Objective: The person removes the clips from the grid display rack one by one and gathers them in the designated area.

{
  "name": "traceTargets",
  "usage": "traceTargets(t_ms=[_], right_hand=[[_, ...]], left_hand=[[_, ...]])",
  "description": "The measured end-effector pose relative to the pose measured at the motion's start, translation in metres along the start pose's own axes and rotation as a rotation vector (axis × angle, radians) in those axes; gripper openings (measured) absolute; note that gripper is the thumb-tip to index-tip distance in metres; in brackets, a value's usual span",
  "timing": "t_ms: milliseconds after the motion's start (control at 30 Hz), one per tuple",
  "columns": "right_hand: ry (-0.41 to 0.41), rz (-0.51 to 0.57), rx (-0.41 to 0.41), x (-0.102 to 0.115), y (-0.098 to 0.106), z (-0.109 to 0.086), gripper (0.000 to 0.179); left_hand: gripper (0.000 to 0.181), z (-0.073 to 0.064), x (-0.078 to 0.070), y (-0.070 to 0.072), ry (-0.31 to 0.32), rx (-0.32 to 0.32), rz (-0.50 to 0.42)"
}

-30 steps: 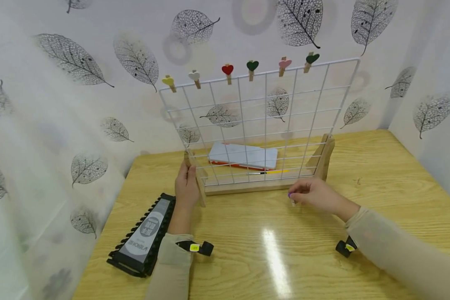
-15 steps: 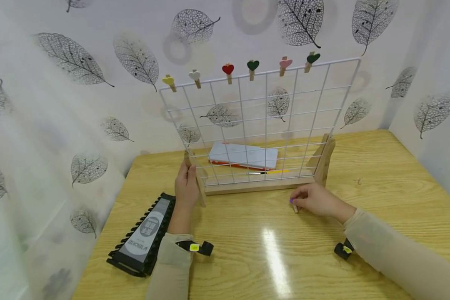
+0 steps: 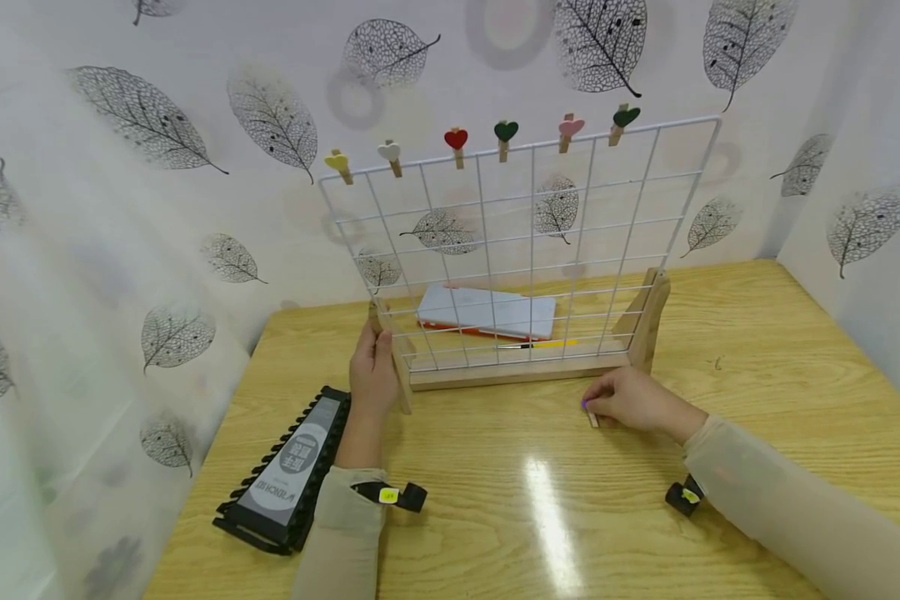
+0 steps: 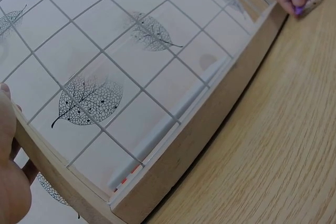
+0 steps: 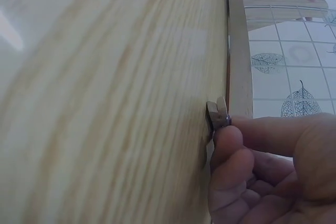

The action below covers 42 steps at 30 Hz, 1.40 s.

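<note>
My right hand [image 3: 637, 402] pinches a small wooden clothespin [image 3: 592, 418] with a purple heart, low over the table in front of the stand's right end. In the right wrist view, the clothespin's legs [image 5: 213, 109] stick out past thumb and finger, close to the tabletop; whether they touch it I cannot tell. My left hand [image 3: 373, 371] grips the left wooden side piece [image 3: 402, 385] of a stand that carries a white wire grid [image 3: 532, 148]. Several heart clothespins, among them a red one [image 3: 456, 140] and a pink one [image 3: 570, 127], sit along the grid's top bar.
Behind the grid lie a flat pale case [image 3: 487, 308] with a red lower edge and a yellow-and-black brush [image 3: 555, 343]. A black and grey wrench rack [image 3: 288, 471] lies left of my left forearm. Leaf-patterned cloth [image 3: 270, 208] hangs behind the wooden table [image 3: 480, 500].
Pinching the purple-heart clothespin, my right hand has moved slightly down and toward me, away from the stand's base. My left hand keeps its place on the wooden side piece.
</note>
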State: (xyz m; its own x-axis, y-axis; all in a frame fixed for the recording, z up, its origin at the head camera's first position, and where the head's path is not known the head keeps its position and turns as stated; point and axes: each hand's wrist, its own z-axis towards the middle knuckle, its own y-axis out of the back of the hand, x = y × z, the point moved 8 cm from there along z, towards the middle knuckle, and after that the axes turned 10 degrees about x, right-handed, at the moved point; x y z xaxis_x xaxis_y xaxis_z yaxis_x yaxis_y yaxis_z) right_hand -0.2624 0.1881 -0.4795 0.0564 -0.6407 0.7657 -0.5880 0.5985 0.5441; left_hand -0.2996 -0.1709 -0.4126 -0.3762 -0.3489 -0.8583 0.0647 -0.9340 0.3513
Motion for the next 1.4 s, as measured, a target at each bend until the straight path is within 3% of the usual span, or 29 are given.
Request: traceTargets(t_ms=[300,467,667,933,1067,1267,1400], right_hand=[[-0.023,-0.013,0.005,0.0,0.001,-0.001,0.018],[0.007,-0.1,-0.038,0.007,0.008,-0.004,0.027],[0.146,-0.212,-0.192,0.038,0.03,-0.017,0.024],[0.402,-0.365,-0.47,0.098,0.069,-0.052,0.008],[0.514,-0.401,-0.58,0.122,0.087,-0.068,0.011],[0.609,-0.415,-0.654,0.144,0.099,-0.078,0.015],[0.675,-0.419,-0.689,0.152,0.105,-0.084,0.016]], left_hand=[[0.04,0.0,-0.002,0.001,-0.008,-0.002,0.009],[0.043,-0.001,-0.003,0.002,-0.012,-0.001,0.02],[0.045,-0.002,-0.001,0.001,-0.01,0.008,0.022],[0.043,0.0,0.0,0.0,0.01,0.018,0.001],[0.042,0.0,0.001,-0.001,0.018,0.018,-0.003],[0.043,-0.001,0.002,-0.002,0.026,0.018,-0.029],[0.044,-0.001,0.008,-0.004,0.085,0.02,-0.052]])
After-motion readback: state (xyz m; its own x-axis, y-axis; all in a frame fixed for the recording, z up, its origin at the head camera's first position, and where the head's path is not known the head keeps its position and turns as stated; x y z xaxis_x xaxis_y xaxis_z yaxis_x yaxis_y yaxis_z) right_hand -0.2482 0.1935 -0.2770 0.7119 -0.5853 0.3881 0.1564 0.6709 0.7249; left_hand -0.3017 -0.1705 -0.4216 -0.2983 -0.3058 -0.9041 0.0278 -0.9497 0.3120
